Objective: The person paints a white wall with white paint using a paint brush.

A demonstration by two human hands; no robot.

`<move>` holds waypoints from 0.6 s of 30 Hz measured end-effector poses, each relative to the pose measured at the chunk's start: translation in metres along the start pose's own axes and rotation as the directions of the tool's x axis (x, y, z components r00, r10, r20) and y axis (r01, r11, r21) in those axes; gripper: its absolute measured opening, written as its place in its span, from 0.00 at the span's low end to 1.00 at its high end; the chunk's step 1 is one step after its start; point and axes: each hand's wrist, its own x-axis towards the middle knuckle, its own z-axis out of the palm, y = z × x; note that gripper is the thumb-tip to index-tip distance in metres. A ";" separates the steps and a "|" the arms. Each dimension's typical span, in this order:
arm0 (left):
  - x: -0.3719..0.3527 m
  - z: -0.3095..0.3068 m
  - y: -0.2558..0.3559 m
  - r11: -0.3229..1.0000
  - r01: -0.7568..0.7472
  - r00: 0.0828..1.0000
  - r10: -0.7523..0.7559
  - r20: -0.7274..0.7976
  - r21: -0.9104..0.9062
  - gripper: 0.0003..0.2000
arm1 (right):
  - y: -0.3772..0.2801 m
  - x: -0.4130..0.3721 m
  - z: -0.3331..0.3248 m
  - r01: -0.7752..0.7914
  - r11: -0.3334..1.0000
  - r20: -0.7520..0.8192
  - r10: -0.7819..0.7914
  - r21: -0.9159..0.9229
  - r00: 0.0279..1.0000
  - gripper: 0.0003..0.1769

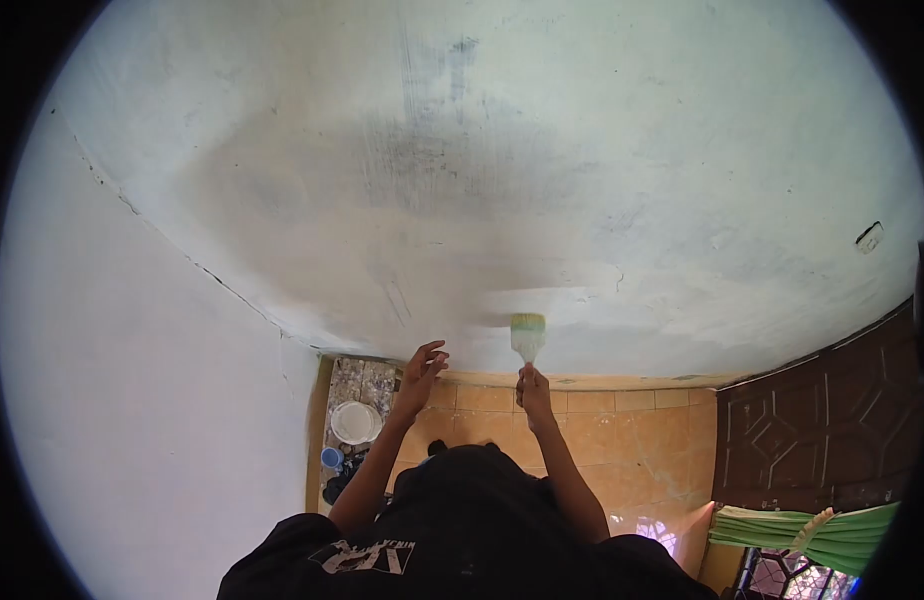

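Observation:
My right hand (533, 388) is wrapped round the handle of a wide paintbrush (528, 337), bristles pointing up at the wall (682, 200). Whether the yellowish bristle tips touch the wall is hard to tell. A fresh-looking white streak runs just above and right of the brush. To the left, my left hand (424, 372) is raised near the lower wall with its fingers apart and nothing in it. Grey smudges and patchy white cover the wall's middle.
At lower left, a stained board (357, 383) bears a round white lid or container (355, 423), with a blue cup (331, 458) beside it. Orange tiles (622, 440) cover the floor. A dark panelled door (822, 420) and green curtain (842, 535) are at right.

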 end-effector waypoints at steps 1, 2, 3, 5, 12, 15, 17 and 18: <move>0.001 -0.001 0.002 1.000 -0.004 1.000 0.004 0.007 0.004 0.20 | 0.009 0.003 -0.001 -0.070 0.997 -0.025 0.071 0.023 0.997 0.21; 0.001 -0.002 0.003 1.000 -0.004 1.000 0.004 0.014 0.006 0.20 | 0.017 0.005 -0.004 -0.140 0.989 -0.051 0.142 0.048 0.988 0.20; 0.002 -0.002 0.006 1.000 -0.004 1.000 0.004 0.023 0.008 0.20 | 0.014 0.002 -0.003 -0.115 0.993 -0.050 0.116 0.037 0.992 0.19; 0.008 -0.005 0.007 1.000 -0.014 0.999 0.013 0.040 0.014 0.20 | 0.003 0.004 -0.002 -0.058 0.998 -0.041 0.059 0.014 0.997 0.18; 0.025 -0.009 -0.002 1.000 -0.006 0.997 0.004 0.071 0.023 0.20 | -0.164 -0.075 0.043 0.243 0.968 -0.026 -0.242 0.054 0.970 0.18; 0.027 -0.005 0.007 0.999 -0.017 0.995 0.013 0.096 0.042 0.20 | -0.201 -0.086 0.052 0.335 0.940 0.001 -0.336 0.061 0.942 0.19; 0.029 -0.004 0.010 0.999 -0.025 0.994 0.020 0.108 0.045 0.20 | -0.206 -0.087 0.054 0.318 0.944 0.017 -0.320 0.089 0.947 0.19; 0.030 -0.004 0.011 0.999 -0.028 0.993 0.023 0.112 0.041 0.20 | -0.204 -0.083 0.054 0.312 0.946 0.004 -0.313 0.085 0.950 0.19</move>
